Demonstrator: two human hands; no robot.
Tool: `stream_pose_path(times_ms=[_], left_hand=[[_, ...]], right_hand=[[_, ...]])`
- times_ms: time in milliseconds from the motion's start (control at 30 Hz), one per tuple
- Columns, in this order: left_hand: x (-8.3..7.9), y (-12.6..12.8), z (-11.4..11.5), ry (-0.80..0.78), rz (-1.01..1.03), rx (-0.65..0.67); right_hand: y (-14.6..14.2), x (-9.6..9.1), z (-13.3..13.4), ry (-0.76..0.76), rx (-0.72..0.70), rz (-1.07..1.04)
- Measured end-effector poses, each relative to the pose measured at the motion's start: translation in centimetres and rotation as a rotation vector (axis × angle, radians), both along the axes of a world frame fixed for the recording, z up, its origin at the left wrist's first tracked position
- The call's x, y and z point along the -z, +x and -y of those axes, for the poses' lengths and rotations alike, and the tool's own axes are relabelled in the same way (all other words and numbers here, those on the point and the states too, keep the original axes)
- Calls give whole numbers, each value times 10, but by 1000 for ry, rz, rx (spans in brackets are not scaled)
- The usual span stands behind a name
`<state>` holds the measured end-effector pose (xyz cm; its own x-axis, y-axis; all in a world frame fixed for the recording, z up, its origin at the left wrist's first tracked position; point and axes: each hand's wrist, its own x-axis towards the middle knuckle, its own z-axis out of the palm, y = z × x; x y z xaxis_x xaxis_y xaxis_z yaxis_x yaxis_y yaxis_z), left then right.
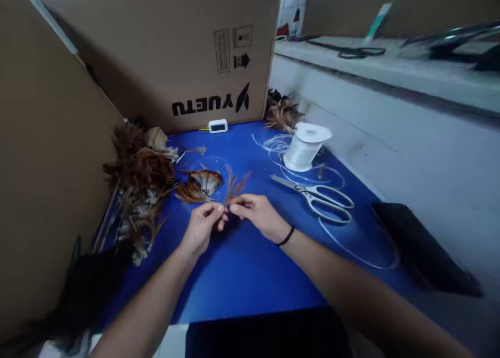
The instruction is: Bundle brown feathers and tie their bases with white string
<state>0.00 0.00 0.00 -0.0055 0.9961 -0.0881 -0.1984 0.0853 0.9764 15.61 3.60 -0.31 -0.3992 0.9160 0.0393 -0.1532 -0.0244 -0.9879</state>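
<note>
I pinch the small feather bunch (235, 183) by its quills at frame centre, just above the blue mat (250, 274). To hold it well, I judge that pressure should be light, with quill ends level and tips fanned upward. Left hand (203, 226) and right hand (258, 213) meet fingertip to fingertip, both clamped on the bunch, forearms converging from the lower edge.
</note>
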Motion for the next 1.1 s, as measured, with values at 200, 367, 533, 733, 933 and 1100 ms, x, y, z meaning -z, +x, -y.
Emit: stream_pose_path(times_ms=[200, 367, 533, 733, 933, 1100], left_hand=[[-11, -25, -11, 97, 217, -277], [-13, -45, -22, 153, 328, -447], [-4, -55, -29, 138, 345, -562], [2, -58, -33, 139, 323, -619], [3, -58, -33, 134, 318, -612], [4, -56, -31, 131, 307, -600]], right_hand=[[-14, 4, -19, 227, 100, 288], [-46, 2, -30, 568, 59, 605], [-74, -3, -32, 677, 76, 877], [-87, -2, -35, 739, 61, 1003], [-82, 4, -44, 674, 87, 877], [-73, 4, -38, 740, 64, 887]])
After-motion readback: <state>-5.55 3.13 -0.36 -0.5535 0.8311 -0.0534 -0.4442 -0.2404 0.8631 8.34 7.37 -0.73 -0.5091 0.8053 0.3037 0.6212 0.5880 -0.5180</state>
